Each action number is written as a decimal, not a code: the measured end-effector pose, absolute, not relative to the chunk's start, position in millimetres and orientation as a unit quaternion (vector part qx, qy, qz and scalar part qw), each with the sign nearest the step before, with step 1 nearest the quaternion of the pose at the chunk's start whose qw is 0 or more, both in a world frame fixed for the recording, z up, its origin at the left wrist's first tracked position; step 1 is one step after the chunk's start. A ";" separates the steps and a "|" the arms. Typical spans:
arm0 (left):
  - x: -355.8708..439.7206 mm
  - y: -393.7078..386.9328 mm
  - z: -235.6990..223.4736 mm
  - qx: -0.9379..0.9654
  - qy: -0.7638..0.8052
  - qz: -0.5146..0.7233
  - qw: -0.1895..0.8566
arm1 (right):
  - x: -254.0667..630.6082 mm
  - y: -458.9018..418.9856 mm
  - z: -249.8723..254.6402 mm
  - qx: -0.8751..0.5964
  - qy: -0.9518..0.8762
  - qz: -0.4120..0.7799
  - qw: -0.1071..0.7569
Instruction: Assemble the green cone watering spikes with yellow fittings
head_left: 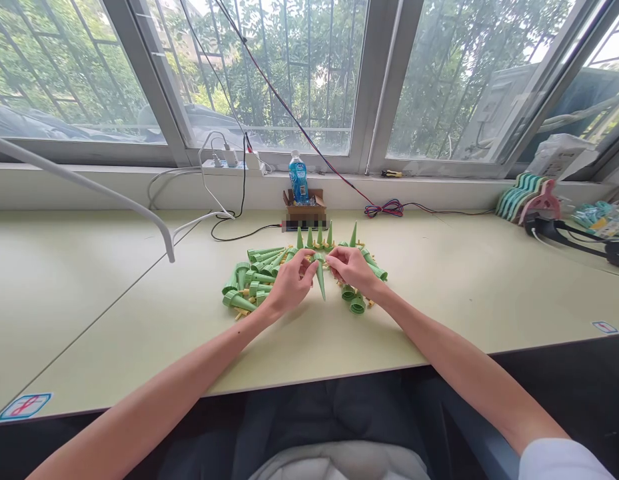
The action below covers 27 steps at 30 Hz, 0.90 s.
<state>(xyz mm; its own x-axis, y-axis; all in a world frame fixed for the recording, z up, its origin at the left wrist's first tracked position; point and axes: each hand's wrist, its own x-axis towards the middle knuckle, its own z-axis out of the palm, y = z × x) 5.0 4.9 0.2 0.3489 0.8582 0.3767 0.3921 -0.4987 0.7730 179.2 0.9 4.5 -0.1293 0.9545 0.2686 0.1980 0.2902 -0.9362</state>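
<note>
At lower left, sticker [25,406] with red mark. Mid-frame, green spike [321,283] pinched in left hand [293,277], thin tip pointing down the frame, fat end up, just beside right hand [352,268]; pinch there hard to make out. Farther up, blue bottle [298,181], label too small to read.

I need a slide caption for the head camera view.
Left hand holds a tapered green spike, right hand near its wide end, amid similar spikes on a pale table.
</note>
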 end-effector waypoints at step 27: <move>5.9 5.2 -2.8 0.794 0.395 0.412 0.209 | 179.4 -2.1 10.1 -0.442 -0.610 0.442 0.486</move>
